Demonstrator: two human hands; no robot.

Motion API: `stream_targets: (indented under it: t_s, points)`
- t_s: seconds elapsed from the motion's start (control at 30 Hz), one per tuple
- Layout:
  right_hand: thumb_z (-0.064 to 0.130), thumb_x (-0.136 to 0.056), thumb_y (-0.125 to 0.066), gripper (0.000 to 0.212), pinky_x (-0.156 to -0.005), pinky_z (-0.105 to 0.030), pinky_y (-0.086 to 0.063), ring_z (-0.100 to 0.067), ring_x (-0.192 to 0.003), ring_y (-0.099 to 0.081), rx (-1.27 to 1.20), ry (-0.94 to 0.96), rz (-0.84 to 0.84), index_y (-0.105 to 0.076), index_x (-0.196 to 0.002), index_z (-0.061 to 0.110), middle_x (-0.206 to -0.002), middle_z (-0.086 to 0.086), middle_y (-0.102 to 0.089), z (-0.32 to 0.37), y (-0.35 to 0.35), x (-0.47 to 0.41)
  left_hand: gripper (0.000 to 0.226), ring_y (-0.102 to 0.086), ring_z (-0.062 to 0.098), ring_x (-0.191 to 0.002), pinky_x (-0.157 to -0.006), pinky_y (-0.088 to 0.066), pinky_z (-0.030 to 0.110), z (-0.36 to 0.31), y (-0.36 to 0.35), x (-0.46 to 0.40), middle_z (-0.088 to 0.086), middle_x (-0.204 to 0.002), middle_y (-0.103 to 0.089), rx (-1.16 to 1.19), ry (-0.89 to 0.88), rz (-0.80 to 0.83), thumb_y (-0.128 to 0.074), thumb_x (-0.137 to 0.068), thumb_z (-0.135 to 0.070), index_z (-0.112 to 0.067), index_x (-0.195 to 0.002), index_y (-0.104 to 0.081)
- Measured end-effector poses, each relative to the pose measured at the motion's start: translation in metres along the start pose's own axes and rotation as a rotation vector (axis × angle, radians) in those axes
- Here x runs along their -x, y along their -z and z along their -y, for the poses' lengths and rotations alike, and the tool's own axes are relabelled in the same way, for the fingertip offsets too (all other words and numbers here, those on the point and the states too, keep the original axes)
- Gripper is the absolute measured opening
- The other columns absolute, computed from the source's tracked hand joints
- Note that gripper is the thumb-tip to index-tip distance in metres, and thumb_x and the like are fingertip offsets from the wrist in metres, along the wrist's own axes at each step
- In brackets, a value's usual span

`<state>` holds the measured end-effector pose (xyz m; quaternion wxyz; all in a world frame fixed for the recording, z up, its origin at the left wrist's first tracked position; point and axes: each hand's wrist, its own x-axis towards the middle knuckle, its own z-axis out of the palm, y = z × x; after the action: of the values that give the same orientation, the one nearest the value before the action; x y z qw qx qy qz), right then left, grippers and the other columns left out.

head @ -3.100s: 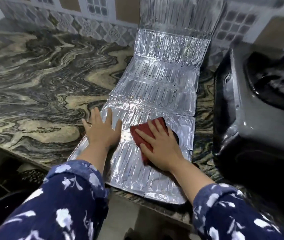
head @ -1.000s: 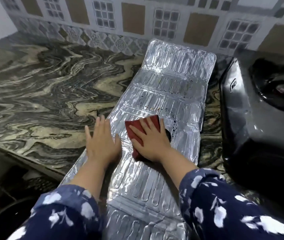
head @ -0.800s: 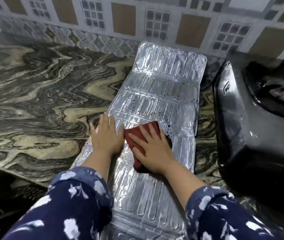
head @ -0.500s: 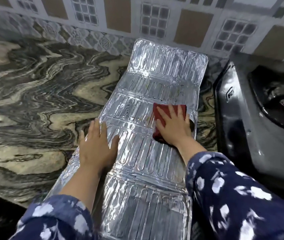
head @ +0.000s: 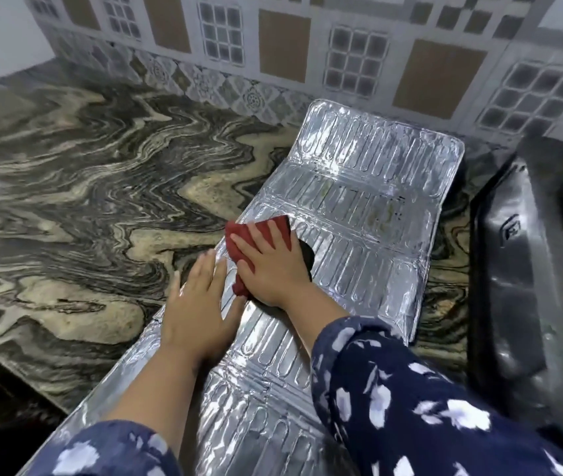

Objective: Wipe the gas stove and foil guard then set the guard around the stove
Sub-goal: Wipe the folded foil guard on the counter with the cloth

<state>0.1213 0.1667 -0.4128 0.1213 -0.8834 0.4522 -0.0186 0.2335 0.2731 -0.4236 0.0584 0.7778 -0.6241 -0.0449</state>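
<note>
A right hand (head: 275,266) presses a red cloth (head: 256,231) flat against a foil guard (head: 359,214) lying unfolded on a marble bench (head: 101,201).
The left hand (head: 197,304), open and empty, steadies the foil; smudges remain on a far panel, and the gas stove (head: 530,286) alongside stands unguarded.

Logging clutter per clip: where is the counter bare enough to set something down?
Bare counter spans from the foil guard left to the wall. Only a narrow strip separates guard and stove. Both hands crowd the guard's middle.
</note>
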Motion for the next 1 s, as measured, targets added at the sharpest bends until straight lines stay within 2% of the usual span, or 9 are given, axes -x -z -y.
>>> stream_targets:
  t_s: [0.1,0.2,0.23,0.33,0.43,0.67,0.8,1.0]
  points:
    - [0.048,-0.094,-0.021,0.053,-0.116,-0.056,0.008,-0.025,-0.147,0.006,0.009,0.048,-0.010,-0.013,-0.146,0.045,-0.161,0.008,-0.003,0.000,-0.002,0.005,0.085,0.007,0.010,-0.147,-0.119,0.007,0.042,0.003,0.003,0.007,-0.003,-0.160,0.008,-0.024,0.002,0.024,0.001,-0.077,-0.063,-0.021,-0.151,0.000]
    - [0.049,-0.095,-0.024,0.051,-0.116,-0.054,0.006,-0.023,-0.148,0.004,0.022,0.116,-0.006,-0.014,-0.145,0.046,-0.161,0.007,-0.004,-0.015,0.004,-0.006,0.079,-0.009,0.013,-0.148,-0.120,-0.001,0.044,-0.005,0.014,-0.006,-0.002,-0.160,-0.012,0.058,0.073,-0.034,-0.017,-0.078,-0.052,-0.020,-0.151,-0.013]
    - [0.048,-0.095,-0.025,0.051,-0.117,-0.054,0.004,-0.022,-0.148,0.003,0.025,0.137,-0.007,-0.015,-0.145,0.047,-0.161,0.007,-0.005,-0.021,0.006,-0.011,0.077,-0.010,0.013,-0.148,-0.120,-0.002,0.044,-0.009,0.017,-0.017,-0.002,-0.160,-0.013,0.083,0.088,-0.047,-0.021,-0.078,-0.046,-0.019,-0.151,-0.013]
    - [0.045,-0.097,-0.023,0.049,-0.117,-0.053,0.002,-0.020,-0.148,0.003,0.035,0.146,-0.013,-0.016,-0.145,0.047,-0.161,0.008,-0.005,-0.041,0.010,-0.027,0.072,0.000,0.014,-0.148,-0.120,0.001,0.047,-0.022,0.016,-0.053,-0.001,-0.161,-0.003,0.133,0.082,-0.039,-0.012,-0.085,-0.041,-0.015,-0.151,-0.004]
    - [0.047,-0.096,-0.019,0.049,-0.117,-0.052,0.004,-0.019,-0.148,0.004,0.030,0.058,-0.038,-0.012,-0.145,0.047,-0.161,0.007,-0.004,-0.060,0.016,-0.052,0.073,0.008,0.014,-0.148,-0.119,0.004,0.050,-0.032,0.004,-0.071,0.000,-0.161,0.005,0.133,0.092,0.001,-0.002,-0.087,-0.051,-0.015,-0.151,0.000]
    - [0.052,-0.093,-0.014,0.055,-0.116,-0.056,0.005,-0.025,-0.148,0.005,0.017,-0.168,-0.038,-0.011,-0.147,0.042,-0.161,0.003,0.000,-0.104,0.039,-0.106,0.074,0.012,0.011,-0.147,-0.119,0.006,0.050,-0.028,-0.005,-0.072,-0.007,-0.160,0.009,0.056,0.089,-0.042,-0.005,-0.088,-0.062,-0.024,-0.151,0.001]
    - [0.054,-0.093,-0.013,0.058,-0.117,-0.054,0.004,-0.028,-0.148,0.005,0.010,-0.321,-0.052,-0.009,-0.148,0.038,-0.161,0.001,0.003,-0.117,0.039,-0.085,0.073,0.010,0.011,-0.147,-0.119,0.007,0.050,-0.027,-0.003,-0.071,-0.008,-0.160,0.008,0.065,0.075,-0.040,-0.010,-0.090,-0.063,-0.025,-0.151,0.000]
    - [0.054,-0.092,-0.015,0.058,-0.118,-0.051,0.003,-0.025,-0.147,0.008,0.017,-0.317,0.021,-0.005,-0.148,0.041,-0.161,0.003,0.005,-0.114,0.039,-0.033,0.069,0.008,0.013,-0.148,-0.118,0.004,0.049,-0.020,0.001,-0.061,-0.004,-0.161,0.004,0.055,0.034,-0.001,-0.015,-0.092,-0.059,-0.026,-0.151,-0.002]
